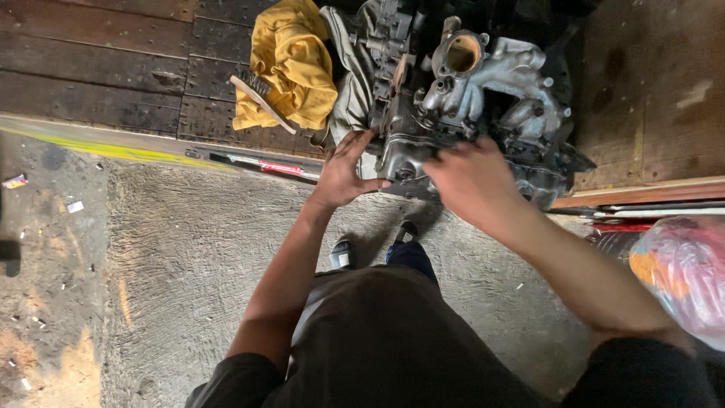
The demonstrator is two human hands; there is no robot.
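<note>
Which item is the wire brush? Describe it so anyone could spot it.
Find the grey engine block on the dark wooden platform. Left of it lies a yellow cloth. The brush rests slanted on its lower left edge: a slim pale handle with dark bristles.

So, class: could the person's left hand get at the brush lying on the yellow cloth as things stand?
Probably yes. The left hand rests on the near edge of the engine, and the brush lies in the open on top of the yellow cloth, up and to the left. Nothing stands between them.
</note>
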